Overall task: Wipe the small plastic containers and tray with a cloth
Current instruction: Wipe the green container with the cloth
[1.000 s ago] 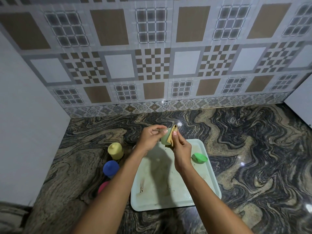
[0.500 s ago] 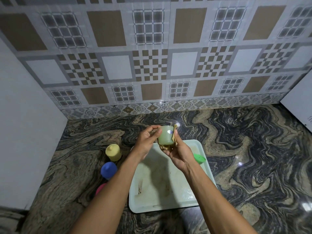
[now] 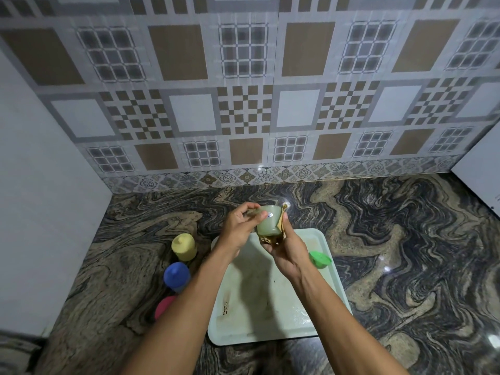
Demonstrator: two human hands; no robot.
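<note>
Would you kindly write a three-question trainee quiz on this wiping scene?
1. True or false: the pale green plastic container rests on the white rectangular tray.
2. Which hand presses the yellowish cloth against it? A left B right
3. Fill in: the bright green lid lies on the tray's ____ edge.

Key: 1 false, it is held above; 2 B; 3 right.
</note>
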